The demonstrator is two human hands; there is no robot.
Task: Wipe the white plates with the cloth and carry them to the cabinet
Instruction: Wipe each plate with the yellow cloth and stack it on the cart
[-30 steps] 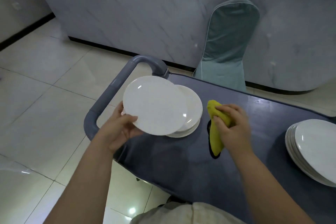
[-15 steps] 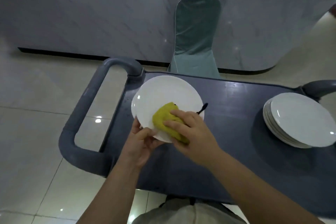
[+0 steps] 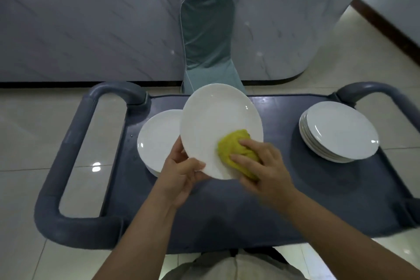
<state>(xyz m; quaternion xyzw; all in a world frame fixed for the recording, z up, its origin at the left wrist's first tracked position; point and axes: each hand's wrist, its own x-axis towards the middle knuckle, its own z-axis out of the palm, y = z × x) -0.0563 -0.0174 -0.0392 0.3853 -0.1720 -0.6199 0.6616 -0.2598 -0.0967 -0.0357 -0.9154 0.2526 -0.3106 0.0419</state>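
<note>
A grey marble-patterned wall fills the far side above a pale glossy tiled floor. Across the floor stands one blue-grey plastic cart with two looped handles, one at each end. Behind the cart, against the wall, is one teal fabric-covered chair; its lower part is hidden by the cart and a raised plate.

Two stacks of white round plates sit on the cart top. The right stack stands well apart from the hands, with several rims showing, the exact count unclear. The left stack is partly covered by the raised plate and the left hand, so its count cannot be told.

One white round ceramic plate is held tilted above the cart, between the stacks and overlapping the left one. The left grip pinches its near rim, thumb on the face. The right grip is curled around one bunched yellow cloth, pressing it on the plate's lower right face.
</note>
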